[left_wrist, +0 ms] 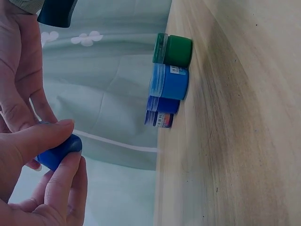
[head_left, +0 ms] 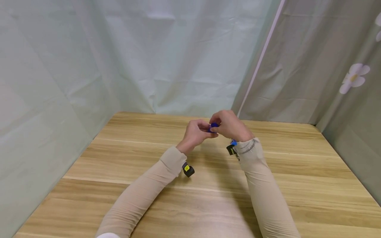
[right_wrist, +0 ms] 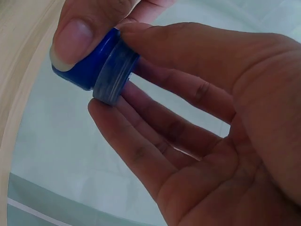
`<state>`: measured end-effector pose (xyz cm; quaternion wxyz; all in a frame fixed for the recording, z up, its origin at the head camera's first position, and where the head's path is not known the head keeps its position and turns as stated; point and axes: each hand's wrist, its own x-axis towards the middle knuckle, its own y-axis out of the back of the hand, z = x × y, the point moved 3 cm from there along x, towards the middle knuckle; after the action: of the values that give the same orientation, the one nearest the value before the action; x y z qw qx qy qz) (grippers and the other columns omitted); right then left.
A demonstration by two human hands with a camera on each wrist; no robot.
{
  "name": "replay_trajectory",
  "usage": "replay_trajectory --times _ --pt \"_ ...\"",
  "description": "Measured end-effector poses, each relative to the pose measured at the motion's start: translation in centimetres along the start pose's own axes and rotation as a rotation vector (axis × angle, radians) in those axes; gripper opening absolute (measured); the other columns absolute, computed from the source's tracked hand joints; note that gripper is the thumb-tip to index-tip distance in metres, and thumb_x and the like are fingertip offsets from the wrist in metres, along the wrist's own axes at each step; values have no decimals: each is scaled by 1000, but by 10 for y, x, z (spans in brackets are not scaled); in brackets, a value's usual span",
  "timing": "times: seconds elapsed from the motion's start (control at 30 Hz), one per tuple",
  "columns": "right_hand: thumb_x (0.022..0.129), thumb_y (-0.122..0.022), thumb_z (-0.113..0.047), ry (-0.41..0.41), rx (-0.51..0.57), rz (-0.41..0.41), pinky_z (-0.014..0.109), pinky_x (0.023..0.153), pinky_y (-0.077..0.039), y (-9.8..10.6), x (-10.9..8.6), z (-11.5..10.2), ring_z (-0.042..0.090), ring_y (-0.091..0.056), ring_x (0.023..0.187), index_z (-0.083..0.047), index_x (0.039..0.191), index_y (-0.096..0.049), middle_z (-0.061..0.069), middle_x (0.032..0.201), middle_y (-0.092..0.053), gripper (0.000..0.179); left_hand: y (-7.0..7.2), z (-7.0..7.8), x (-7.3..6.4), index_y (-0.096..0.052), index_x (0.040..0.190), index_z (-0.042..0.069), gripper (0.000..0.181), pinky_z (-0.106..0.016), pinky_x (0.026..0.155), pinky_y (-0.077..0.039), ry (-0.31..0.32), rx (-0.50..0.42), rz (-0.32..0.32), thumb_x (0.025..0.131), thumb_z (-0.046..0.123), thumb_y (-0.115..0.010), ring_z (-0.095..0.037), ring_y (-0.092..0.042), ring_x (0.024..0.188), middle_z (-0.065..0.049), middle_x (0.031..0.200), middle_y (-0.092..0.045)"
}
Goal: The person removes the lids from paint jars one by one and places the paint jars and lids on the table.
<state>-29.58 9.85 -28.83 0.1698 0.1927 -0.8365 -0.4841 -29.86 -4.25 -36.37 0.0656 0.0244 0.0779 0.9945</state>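
Both hands meet above the far part of the table around a small blue paint jar (head_left: 213, 126). My left hand (head_left: 194, 135) pinches the jar's blue body (left_wrist: 59, 153) between thumb and fingers. From the other side, my right hand (head_left: 230, 125) has its thumb and a fingertip on opposite edges of the clear ribbed lid (right_wrist: 112, 75). The lid sits on the jar, which is tilted in the right wrist view. My left thumb (right_wrist: 73, 44) lies across the body there.
On the wood-grain table (head_left: 143, 165), a row of lidded jars shows in the left wrist view: a green jar (left_wrist: 179, 51), a light blue jar (left_wrist: 175, 82), a dark blue jar (left_wrist: 168, 104) and a smaller labelled jar (left_wrist: 162, 119). Curtains (head_left: 178, 59) hang behind the table.
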Motion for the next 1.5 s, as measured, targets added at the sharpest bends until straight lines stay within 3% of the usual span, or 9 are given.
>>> replay_trajectory --times 0.1,0.33,0.57,0.87,1.17,1.33,1.5 --pt "93 -74 -10 2 0 -4 40 84 -60 0 0 0 24 -71 97 -4 112 -75 11 105 -76 20 0 0 0 -74 98 7 25 -33 85 -62 2 4 -4 79 11 -89 -18 -77 92 -11 101 -79" --pt "95 -75 -30 -18 -45 37 34 71 -55 -3 1 1 21 -65 80 -5 107 -74 8 93 -74 27 2 0 0 -74 99 7 25 -29 82 -61 25 -8 12 79 10 -89 -14 -76 88 -10 100 -79" --pt "95 -73 -16 -3 -21 21 35 74 -57 -3 1 1 20 -68 83 -5 103 -76 9 95 -76 14 1 -2 0 -73 102 4 27 -33 86 -62 20 -52 -7 79 6 -87 -20 -78 94 -14 103 -79" --pt "94 -72 -7 19 -8 -22 40 85 -59 -3 2 0 25 -70 99 -5 111 -75 11 107 -74 17 1 -1 0 -74 98 6 26 -32 84 -62 2 -15 -8 78 9 -89 -19 -77 92 -12 100 -79" --pt "96 -73 -29 0 -62 37 42 84 -59 -4 3 2 26 -70 96 -2 118 -71 13 107 -74 35 1 -2 0 -72 97 7 22 -35 89 -61 32 -49 -16 80 7 -87 -18 -77 93 -11 101 -79" --pt "96 -73 -19 14 -34 17 38 78 -59 -5 3 3 22 -71 89 -5 110 -75 10 100 -77 21 1 -2 1 -73 102 5 28 -33 86 -62 22 -43 -11 79 7 -88 -21 -78 95 -13 104 -79" --pt "95 -72 -9 42 -11 -3 38 82 -59 -4 3 2 23 -71 95 -6 108 -76 9 103 -76 14 2 -2 1 -74 101 7 27 -32 85 -61 18 -8 -10 78 10 -89 -19 -77 94 -11 102 -79"
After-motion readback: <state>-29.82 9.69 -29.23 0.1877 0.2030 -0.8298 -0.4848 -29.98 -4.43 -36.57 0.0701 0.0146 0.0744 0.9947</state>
